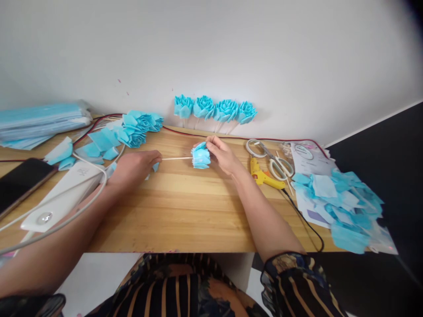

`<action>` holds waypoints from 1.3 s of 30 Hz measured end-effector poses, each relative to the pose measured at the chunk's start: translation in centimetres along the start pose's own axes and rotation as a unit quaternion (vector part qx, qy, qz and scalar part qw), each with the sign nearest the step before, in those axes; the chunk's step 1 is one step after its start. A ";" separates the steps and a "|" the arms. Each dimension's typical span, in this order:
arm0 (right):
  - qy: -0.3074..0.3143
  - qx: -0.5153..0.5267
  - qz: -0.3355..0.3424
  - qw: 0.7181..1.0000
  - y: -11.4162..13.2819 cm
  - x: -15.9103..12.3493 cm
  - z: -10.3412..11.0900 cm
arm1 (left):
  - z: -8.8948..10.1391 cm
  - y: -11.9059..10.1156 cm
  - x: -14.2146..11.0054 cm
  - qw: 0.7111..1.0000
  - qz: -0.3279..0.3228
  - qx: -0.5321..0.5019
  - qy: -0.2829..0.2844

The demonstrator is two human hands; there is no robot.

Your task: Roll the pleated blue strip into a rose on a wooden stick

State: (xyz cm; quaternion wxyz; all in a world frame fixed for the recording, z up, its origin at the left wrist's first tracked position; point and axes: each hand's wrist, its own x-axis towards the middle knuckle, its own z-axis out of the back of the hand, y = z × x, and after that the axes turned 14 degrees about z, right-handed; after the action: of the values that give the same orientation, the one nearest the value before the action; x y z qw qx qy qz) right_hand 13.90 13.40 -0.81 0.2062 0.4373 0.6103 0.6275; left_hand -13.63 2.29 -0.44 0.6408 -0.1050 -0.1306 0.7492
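Observation:
A half-made blue paper flower sits on the end of a thin wooden stick, held level just above the wooden table. My left hand is closed on the stick's left end, with a small blue paper piece under its fingers. My right hand wraps its fingers round the flower's right side. Several finished blue flowers on sticks lean against the white wall behind.
Loose blue petals lie at the back left, with a white power strip, a phone and stacked blue sheets. To the right are scissors, a yellow glue gun and blue scraps.

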 end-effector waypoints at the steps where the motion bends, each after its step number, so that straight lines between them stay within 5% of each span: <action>1: 0.001 -0.002 0.001 1.000 0.0 0.0 0.0 | 0.0 0.0 0.0 1.000 0.001 -0.001 0.003; 9: 0.011 -0.002 -0.012 1.000 -0.5 -0.1 0.2 | -0.1 0.2 0.1 1.000 -0.008 -0.004 0.007; 17: 0.001 -0.066 -0.023 0.998 -1.7 -0.1 0.9 | -1.3 1.5 1.4 0.986 -0.144 0.072 -0.034; 23: 0.022 -0.064 -0.021 0.997 -1.4 -0.1 1.0 | -2.2 1.7 1.8 0.981 -0.167 0.089 -0.034; 32: 0.031 -0.079 -0.032 0.996 -1.0 -0.1 1.1 | -2.6 -1.1 0.9 0.984 -0.168 -0.035 -0.048; 39: 0.028 -0.053 -0.036 0.998 -0.9 0.0 1.2 | -3.1 -4.7 1.2 0.969 -0.082 -0.232 0.000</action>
State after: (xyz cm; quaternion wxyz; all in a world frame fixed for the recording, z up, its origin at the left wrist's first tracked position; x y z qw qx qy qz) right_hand 14.63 14.25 -1.86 0.2348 0.3854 0.5970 0.6632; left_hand -8.41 4.37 -1.77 0.6585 -0.2395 -0.3091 0.6430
